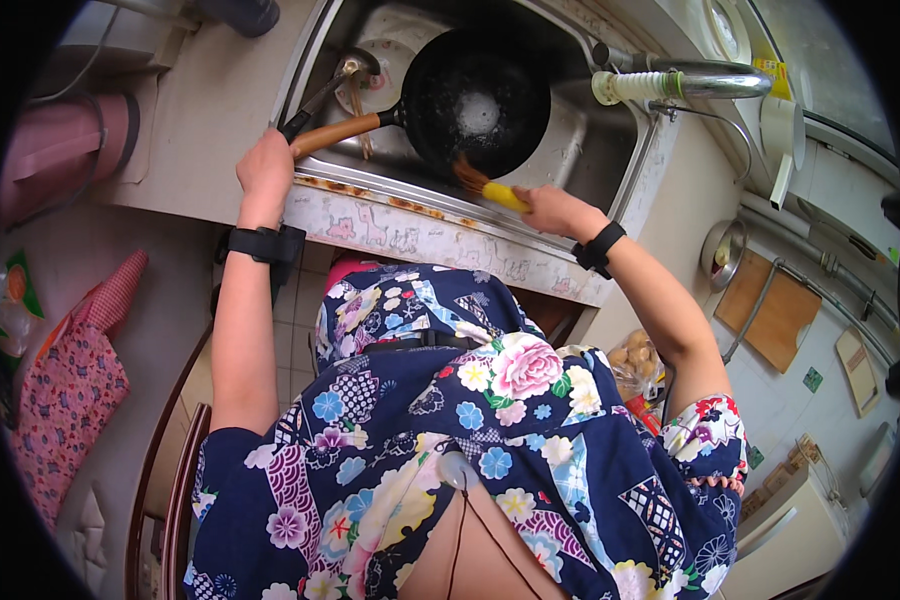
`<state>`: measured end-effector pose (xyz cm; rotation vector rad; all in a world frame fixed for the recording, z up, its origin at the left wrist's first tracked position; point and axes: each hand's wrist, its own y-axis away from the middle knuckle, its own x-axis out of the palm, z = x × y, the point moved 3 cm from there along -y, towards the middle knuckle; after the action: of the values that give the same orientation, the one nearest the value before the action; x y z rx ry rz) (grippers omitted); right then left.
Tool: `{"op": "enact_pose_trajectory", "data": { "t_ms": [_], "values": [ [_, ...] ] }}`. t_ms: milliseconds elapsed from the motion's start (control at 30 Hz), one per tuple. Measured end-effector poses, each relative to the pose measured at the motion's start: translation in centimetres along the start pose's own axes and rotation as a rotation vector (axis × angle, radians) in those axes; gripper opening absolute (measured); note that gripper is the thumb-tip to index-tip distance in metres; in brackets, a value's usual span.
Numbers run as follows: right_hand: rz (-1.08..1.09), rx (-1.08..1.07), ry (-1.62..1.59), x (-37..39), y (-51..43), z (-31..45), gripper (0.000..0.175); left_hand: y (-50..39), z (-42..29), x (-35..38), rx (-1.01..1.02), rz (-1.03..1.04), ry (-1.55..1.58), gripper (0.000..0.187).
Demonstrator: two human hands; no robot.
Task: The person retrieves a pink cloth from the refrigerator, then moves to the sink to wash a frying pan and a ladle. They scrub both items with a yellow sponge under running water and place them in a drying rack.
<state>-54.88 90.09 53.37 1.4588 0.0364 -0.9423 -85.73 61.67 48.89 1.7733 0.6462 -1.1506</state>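
My left hand (265, 171) grips the end of the wooden handle (337, 135) of a black wok (487, 67), which rests tilted over the sink (600, 142). Some whitish water or suds lie in the wok's bottom. A yellow-handled brush (505, 196) is in my right hand (562, 211), its brown bristles at the wok's near rim. Close by my left hand, a ladle (328, 94) with a black handle leans across the sink's left side. Under the ladle and wok are a patterned white dish (390, 60) and wooden chopsticks (360, 120), partly hidden.
A metal faucet (712, 82) with a white ribbed hose end reaches over the sink's right side. The counter's front edge (420, 225) bears rust stains along the sink. Farther right stand a metal bowl (722, 255) and a wooden cutting board (769, 311).
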Motion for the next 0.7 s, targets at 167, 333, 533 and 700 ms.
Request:
{"op": "enact_pose_trajectory", "data": {
  "t_ms": [167, 333, 533, 700],
  "values": [
    [-0.049, 0.028, 0.063, 0.8, -0.7, -1.2, 0.041, 0.0, -0.1, -0.2, 0.007, -0.009, -0.019, 0.033],
    [-0.06, -0.038, 0.014, 1.1, -1.0, -1.2, 0.039, -0.2, 0.1, 0.2, 0.005, -0.01, -0.02, 0.033],
    [-0.043, -0.111, 0.072, 0.7, -1.2, -0.5, 0.042, -0.6, 0.3, 0.4, -0.005, 0.004, -0.035, 0.034],
    [-0.043, 0.157, 0.107, 0.5, -1.6, -1.8, 0.043, -0.6, 0.1, 0.2, -0.021, -0.012, -0.044, 0.031]
  ]
}}
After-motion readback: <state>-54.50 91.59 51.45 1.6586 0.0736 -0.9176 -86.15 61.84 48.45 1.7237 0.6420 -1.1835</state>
